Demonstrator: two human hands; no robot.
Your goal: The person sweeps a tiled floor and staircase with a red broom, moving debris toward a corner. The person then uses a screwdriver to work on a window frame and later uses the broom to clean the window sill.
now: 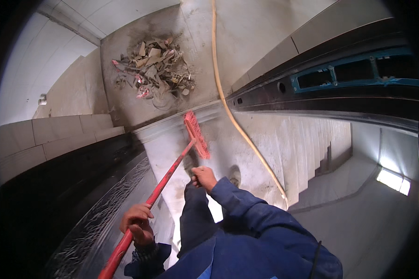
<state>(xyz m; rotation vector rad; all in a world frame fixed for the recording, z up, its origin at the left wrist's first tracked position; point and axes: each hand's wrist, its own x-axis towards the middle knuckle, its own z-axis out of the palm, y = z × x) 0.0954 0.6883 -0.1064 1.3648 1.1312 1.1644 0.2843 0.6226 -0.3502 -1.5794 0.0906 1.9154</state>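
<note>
My left hand [138, 223] is wrapped around the red handle [164, 181] of a push broom. Its head [197, 134], with pinkish-red bristles, is just on my side of a metal threshold strip [171, 122]. My right hand [204, 178] is off the handle, fingers curled, near my left shoe [190, 164]; nothing shows in it. Beyond the threshold lies a heap of debris [157, 69], with broken flat pieces, scraps and dust. My right shoe [235, 175] is on the dusty floor behind the broom head.
A long tan pole or hose [244, 134] crosses the threshold on the right. Steps [300, 153] lie beyond it. Dark door framing with a blue-edged panel [352, 71] flanks the right side. Plastic-covered dark framing [101, 205] is on the left, below wall tiles [56, 130].
</note>
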